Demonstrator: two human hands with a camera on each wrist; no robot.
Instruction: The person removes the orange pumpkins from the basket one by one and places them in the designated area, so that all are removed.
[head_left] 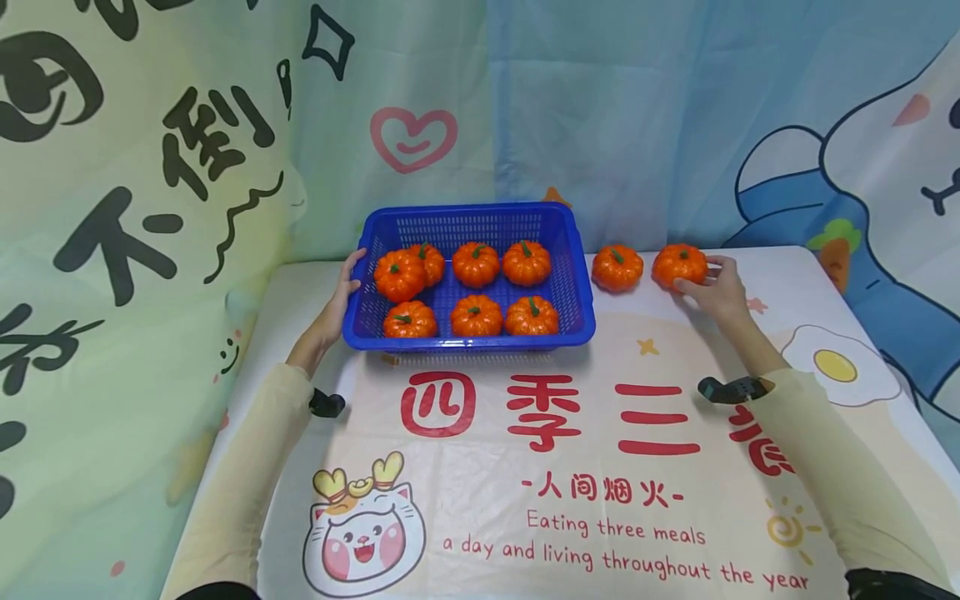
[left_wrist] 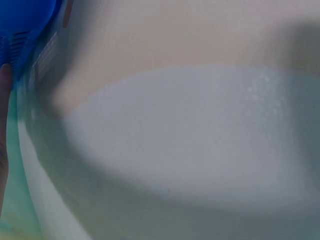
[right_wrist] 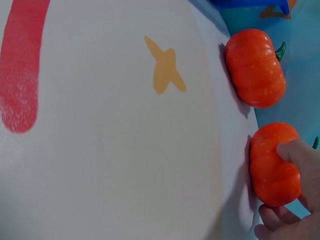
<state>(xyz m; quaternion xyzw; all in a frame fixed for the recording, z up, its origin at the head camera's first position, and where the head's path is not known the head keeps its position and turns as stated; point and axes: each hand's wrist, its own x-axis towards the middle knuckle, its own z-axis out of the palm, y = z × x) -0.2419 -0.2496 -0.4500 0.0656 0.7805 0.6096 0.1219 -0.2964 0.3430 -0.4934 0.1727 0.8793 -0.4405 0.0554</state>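
Observation:
A blue plastic basket (head_left: pixel 468 342) stands toward the back of the table, with several small orange pumpkins (head_left: pixel 476 316) inside. At its left end my left hand (head_left: pixel 327 315) rests fingertips against the outer side, fingers mostly straight. In the left wrist view only a strip of that hand (left_wrist: pixel 4 120) shows beside the basket corner (left_wrist: pixel 27 35). To the right of the basket, my right hand (head_left: pixel 723 296) holds an orange pumpkin (head_left: pixel 678 265) between thumb and fingers, low at the table's surface. Another pumpkin (head_left: pixel 617 268) sits between it and the basket.
A printed cloth (head_left: pixel 585 417) with red characters and a cat face covers the table (head_left: pixel 300 287). Behind hangs a pale blue curtain (head_left: pixel 600 125) with cartoon prints. Dark wrist devices (head_left: pixel 731 390) sit at both sleeves.

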